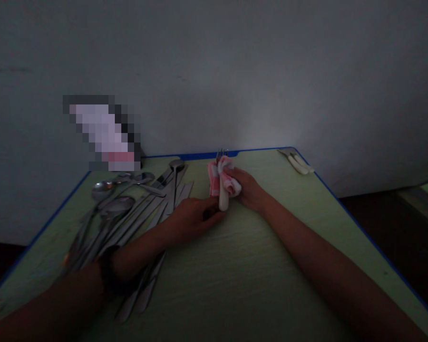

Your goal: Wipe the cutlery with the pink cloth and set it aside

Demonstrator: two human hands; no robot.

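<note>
A fork [223, 197] with a pale handle stands tines up above the table, held between my two hands. My left hand [196, 216] pinches the bottom end of its handle. Higher up, my right hand [248, 186] grips a pink and white checked cloth [214, 179], which is bunched around the upper part of the fork. Only the tine tips rise above the cloth; the fork's neck is hidden by it. Under and beside my left forearm lies a pile of metal cutlery, with spoons [117, 205] and long flat table knives [142, 216].
The light green table [271, 266] has a blue edge and stands against a grey wall [214, 71]. Pale-handled cutlery [297, 164] lies at its far right corner. A blurred-out upright object [102, 130] leans at the far left. The room is dim.
</note>
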